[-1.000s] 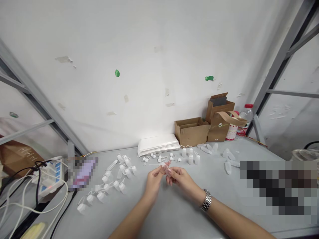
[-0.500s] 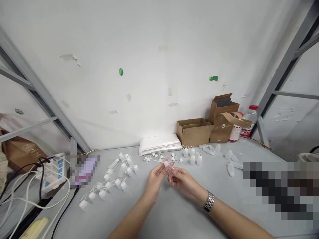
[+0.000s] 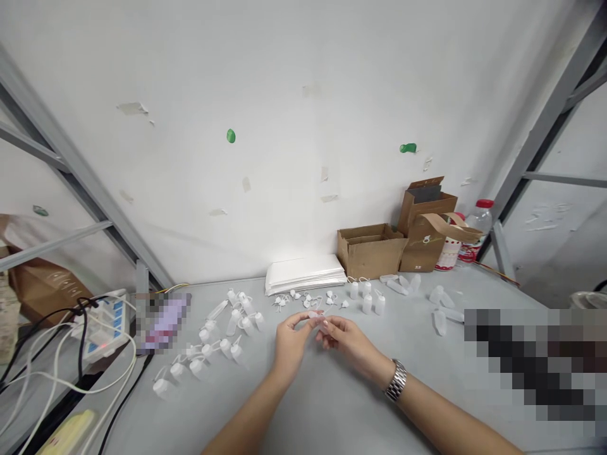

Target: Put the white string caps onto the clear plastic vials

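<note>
My left hand [image 3: 291, 341] and my right hand [image 3: 349, 341] meet over the middle of the grey table [image 3: 327, 407]. Their fingertips pinch a small translucent plastic bottle [image 3: 315, 315] between them, partly hidden by the fingers. Just beyond the hands lie several loose white caps with loops [image 3: 307, 300]. To their right stand several small capped bottles [image 3: 367, 304]. Off to the left, more capped bottles [image 3: 232, 322] lie or stand in loose rows. Several uncapped translucent bottles [image 3: 440, 322] lie on the right side.
A stack of white sheets or flat packs [image 3: 303, 275] lies against the wall, beside an open cardboard box [image 3: 372, 256] and a brown paper bag [image 3: 422, 249]. A red-capped plastic bottle [image 3: 481, 221] stands behind. At left are a power strip [image 3: 107, 335] and cables.
The small bottle has turned in my fingers and now lies more sideways, its end pointing up and left. My left fingers have shifted their grip; the right hand has barely moved.
</note>
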A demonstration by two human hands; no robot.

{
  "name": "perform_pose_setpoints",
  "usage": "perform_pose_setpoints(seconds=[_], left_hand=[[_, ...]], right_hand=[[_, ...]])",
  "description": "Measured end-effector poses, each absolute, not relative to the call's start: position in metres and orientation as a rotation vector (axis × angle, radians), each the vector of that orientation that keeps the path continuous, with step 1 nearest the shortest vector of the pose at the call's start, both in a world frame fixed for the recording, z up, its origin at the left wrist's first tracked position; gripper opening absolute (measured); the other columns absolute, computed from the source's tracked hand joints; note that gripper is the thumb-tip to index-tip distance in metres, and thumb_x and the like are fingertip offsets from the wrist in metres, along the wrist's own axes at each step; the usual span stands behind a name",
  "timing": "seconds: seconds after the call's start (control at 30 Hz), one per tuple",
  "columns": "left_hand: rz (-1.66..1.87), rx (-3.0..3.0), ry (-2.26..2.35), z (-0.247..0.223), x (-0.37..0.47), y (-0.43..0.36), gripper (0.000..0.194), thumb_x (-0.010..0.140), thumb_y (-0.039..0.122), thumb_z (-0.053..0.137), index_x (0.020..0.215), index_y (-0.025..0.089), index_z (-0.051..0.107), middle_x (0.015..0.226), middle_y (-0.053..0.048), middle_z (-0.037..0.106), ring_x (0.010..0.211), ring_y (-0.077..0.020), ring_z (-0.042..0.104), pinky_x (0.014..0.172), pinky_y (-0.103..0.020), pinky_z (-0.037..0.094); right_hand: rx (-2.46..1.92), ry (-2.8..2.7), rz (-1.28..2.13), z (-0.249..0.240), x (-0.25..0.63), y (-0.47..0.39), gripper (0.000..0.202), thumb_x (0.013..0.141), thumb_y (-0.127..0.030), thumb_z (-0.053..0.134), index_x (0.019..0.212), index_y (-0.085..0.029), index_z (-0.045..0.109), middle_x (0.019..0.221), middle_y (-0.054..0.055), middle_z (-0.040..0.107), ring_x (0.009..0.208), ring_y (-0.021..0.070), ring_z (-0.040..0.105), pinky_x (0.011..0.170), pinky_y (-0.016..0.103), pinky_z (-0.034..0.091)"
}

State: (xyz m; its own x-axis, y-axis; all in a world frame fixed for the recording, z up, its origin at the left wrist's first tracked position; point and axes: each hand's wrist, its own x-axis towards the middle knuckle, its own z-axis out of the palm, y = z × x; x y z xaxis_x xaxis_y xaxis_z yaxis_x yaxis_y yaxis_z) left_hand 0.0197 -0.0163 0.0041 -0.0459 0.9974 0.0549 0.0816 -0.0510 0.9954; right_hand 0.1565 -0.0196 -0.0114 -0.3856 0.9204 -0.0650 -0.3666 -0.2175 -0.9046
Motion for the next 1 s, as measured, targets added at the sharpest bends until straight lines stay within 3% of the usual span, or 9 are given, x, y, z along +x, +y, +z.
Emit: perform_pose_setpoints(seconds=[0.2, 0.4, 0.5, 0.63, 0.77, 0.83, 1.0], left_hand=[[1.263, 1.186, 1.068, 0.008, 0.024, -0.021, 0.03, 0.068, 0.038, 0.062, 0.088, 0.017, 0.068, 0.104, -0.009, 0.066, 0.1, -0.0257, 0.057, 0.088, -0.036, 0.041], [1.289, 1.256, 1.117, 0.002, 0.025, -0.025, 0.031, 0.071, 0.039, 0.059, 0.091, 0.018, 0.068, 0.104, -0.007, 0.066, 0.103, -0.0259, 0.056, 0.092, -0.037, 0.037], [1.273, 1.348, 1.117, -0.001, 0.026, -0.027, 0.027, 0.075, 0.039, 0.053, 0.072, 0.019, 0.07, 0.096, -0.006, 0.069, 0.101, -0.0261, 0.057, 0.091, -0.035, 0.038], [1.287, 1.418, 1.077, 0.001, 0.029, -0.029, 0.036, 0.077, 0.038, 0.05, 0.05, 0.02, 0.065, 0.093, -0.006, 0.069, 0.104, -0.0258, 0.055, 0.093, -0.033, 0.035], [1.319, 1.258, 1.03, 0.003, 0.03, -0.027, 0.021, 0.071, 0.035, 0.059, 0.076, 0.017, 0.069, 0.107, -0.008, 0.064, 0.107, -0.025, 0.053, 0.095, -0.036, 0.035], [1.356, 1.161, 1.039, 0.003, 0.029, -0.025, 0.031, 0.064, 0.032, 0.067, 0.092, 0.017, 0.066, 0.107, -0.008, 0.064, 0.104, -0.0243, 0.055, 0.092, -0.036, 0.038], [1.348, 1.061, 1.13, 0.002, 0.024, -0.019, 0.032, 0.061, 0.032, 0.069, 0.087, 0.015, 0.067, 0.092, -0.009, 0.069, 0.086, -0.0232, 0.062, 0.08, -0.035, 0.046]], right_hand=[[-0.78, -1.145, 1.723, -0.009, 0.157, -0.021, 0.033, 0.069, -0.046, 0.064, 0.066, -0.013, 0.062, 0.06, 0.002, 0.059, 0.052, 0.009, 0.045, 0.055, 0.023, 0.032], [-0.804, -1.114, 1.721, -0.003, 0.157, -0.025, 0.038, 0.07, -0.049, 0.061, 0.058, -0.013, 0.058, 0.054, 0.0, 0.056, 0.049, 0.0082, 0.042, 0.052, 0.023, 0.029], [-0.788, -1.142, 1.732, -0.002, 0.158, -0.025, 0.038, 0.072, -0.048, 0.059, 0.058, -0.013, 0.057, 0.054, 0.0, 0.055, 0.047, 0.0075, 0.041, 0.051, 0.023, 0.027], [-0.756, -1.141, 1.742, -0.004, 0.16, -0.024, 0.037, 0.073, -0.047, 0.059, 0.059, -0.013, 0.058, 0.055, 0.0, 0.056, 0.048, 0.0075, 0.041, 0.052, 0.023, 0.027], [-0.687, -1.046, 1.776, -0.006, 0.159, -0.023, 0.037, 0.072, -0.048, 0.06, 0.063, -0.013, 0.059, 0.058, 0.002, 0.059, 0.051, 0.0086, 0.045, 0.054, 0.023, 0.03], [-0.682, -0.992, 1.798, -0.005, 0.158, -0.023, 0.038, 0.072, -0.05, 0.059, 0.065, -0.013, 0.058, 0.057, 0.003, 0.06, 0.05, 0.0092, 0.046, 0.053, 0.024, 0.032], [-0.713, -0.998, 1.836, -0.003, 0.155, -0.025, 0.04, 0.073, -0.052, 0.057, 0.072, -0.012, 0.06, 0.058, 0.005, 0.062, 0.051, 0.0112, 0.051, 0.055, 0.025, 0.035]])
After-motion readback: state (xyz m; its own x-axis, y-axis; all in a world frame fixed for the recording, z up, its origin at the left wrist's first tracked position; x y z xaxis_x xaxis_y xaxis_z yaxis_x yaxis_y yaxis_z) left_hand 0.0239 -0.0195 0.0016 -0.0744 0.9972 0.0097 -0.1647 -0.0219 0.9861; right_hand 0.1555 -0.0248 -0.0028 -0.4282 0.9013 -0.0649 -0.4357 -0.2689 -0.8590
